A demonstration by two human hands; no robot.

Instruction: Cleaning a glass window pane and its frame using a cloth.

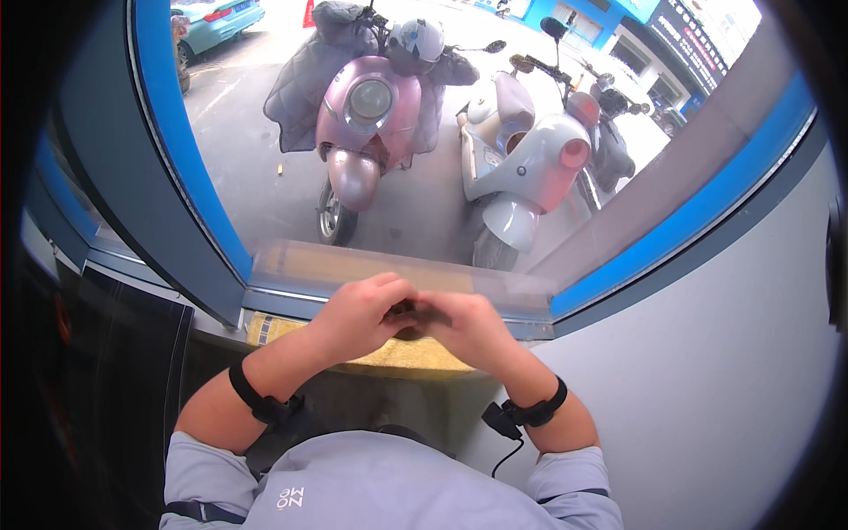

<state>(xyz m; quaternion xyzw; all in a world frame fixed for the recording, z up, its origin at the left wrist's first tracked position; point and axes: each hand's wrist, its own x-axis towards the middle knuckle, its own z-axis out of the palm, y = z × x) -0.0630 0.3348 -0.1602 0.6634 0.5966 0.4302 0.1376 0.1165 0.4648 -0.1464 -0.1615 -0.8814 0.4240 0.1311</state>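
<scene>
My left hand (360,311) and my right hand (470,325) meet in front of the window, just above the sill. The fingers of both are curled in toward each other, with the fingertips touching or nearly so. Between them is a dark patch, and I cannot make out whether it is a small object or shadow. Beneath the hands a yellow cloth (408,360) lies along the sill, hanging over its near edge. A striped band marks the cloth's left end.
Grey window frame (172,203) stands at the left, and a pale wall panel (698,353) fills the right. Beyond the glass are a pink scooter (371,132) and a white scooter (530,163). A black surface (132,362) lies at the lower left. A cable (508,455) hangs from my right wrist strap.
</scene>
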